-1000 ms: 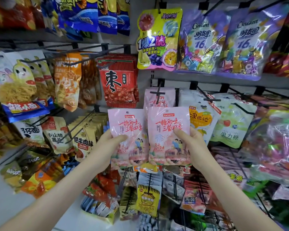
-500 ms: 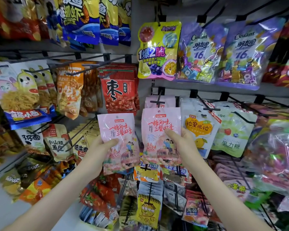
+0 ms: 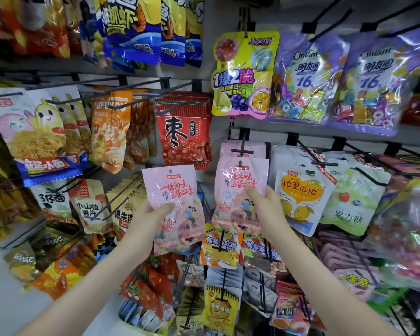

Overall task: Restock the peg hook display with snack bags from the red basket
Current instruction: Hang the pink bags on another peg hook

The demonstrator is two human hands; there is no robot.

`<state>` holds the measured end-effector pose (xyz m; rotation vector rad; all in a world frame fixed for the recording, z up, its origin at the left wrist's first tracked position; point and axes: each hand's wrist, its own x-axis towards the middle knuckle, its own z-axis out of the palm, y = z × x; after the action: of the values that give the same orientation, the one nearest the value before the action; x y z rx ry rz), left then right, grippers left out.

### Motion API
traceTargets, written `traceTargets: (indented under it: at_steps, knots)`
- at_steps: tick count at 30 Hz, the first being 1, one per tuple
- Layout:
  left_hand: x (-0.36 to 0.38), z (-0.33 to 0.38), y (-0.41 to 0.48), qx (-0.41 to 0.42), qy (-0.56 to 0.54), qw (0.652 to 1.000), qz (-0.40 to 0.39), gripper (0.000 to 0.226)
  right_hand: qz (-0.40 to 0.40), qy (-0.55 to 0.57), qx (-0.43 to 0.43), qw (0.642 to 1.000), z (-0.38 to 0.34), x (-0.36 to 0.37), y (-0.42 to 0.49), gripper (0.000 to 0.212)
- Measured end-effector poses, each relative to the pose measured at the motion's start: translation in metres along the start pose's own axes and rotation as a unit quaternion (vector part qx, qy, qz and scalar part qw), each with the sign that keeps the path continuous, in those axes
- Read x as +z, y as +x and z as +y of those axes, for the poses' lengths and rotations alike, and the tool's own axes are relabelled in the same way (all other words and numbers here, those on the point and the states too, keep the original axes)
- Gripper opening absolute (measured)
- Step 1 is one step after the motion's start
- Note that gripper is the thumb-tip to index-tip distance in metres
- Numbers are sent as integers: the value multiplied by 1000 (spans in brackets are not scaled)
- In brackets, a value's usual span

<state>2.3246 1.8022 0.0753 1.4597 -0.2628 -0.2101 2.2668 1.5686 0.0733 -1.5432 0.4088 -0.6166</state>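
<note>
Your left hand point(image 3: 148, 221) grips a pale pink plastic snack bag with red lettering point(image 3: 172, 190), thumb across its front, clear of the display and just below the red jujube bags point(image 3: 183, 132). Your right hand point(image 3: 264, 209) grips a second matching pink bag point(image 3: 238, 187) by its right edge. That bag's top hole sits at the tip of a black wire peg hook point(image 3: 242, 150), in front of the hanging pink bags point(image 3: 254, 147).

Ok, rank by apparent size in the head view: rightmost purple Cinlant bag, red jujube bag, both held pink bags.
1. purple Cinlant bag
2. left pink bag and right pink bag: alike, not ranked; nearer the camera
3. red jujube bag, slightly smaller
</note>
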Motion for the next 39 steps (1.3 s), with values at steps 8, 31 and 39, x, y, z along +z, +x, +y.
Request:
traceTargets:
  at_steps: [8,31,39]
  knots:
    - [10,4,-1,14,3,997,-82,25,99,-101,21,990,-3,17,29,64]
    - [78,-10,30,123,295,943,-95,31,-10,-267,-264,927,-10,-8,-41,62]
    - [82,-14,36,180,371,909,-54,48,1,-280,-259,924,-5,-1,-32,64]
